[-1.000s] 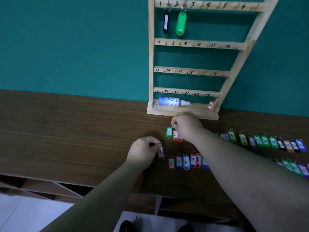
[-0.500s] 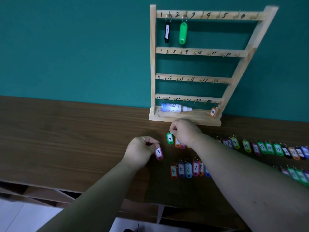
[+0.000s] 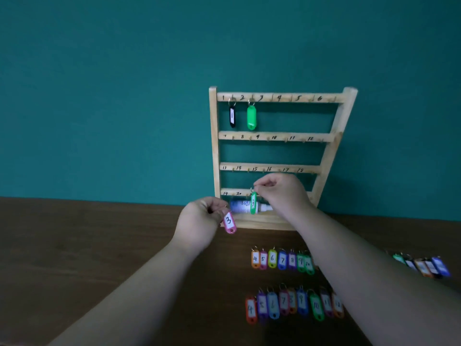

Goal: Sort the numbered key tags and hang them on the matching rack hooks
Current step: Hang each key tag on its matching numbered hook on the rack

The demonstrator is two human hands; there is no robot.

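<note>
Left hand pinching pink tag, right hand pinching green tag: I've just lifted both threes toward the rack.

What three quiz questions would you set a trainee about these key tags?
1. True or false: hook 3 on the rack is bare.
2. What colour is the tag that the left hand holds? A pink, B blue, C black.
3. Fill in: the green tag held by the right hand shows number ___.
Key: 1 true; 2 A; 3 is 3.
</note>
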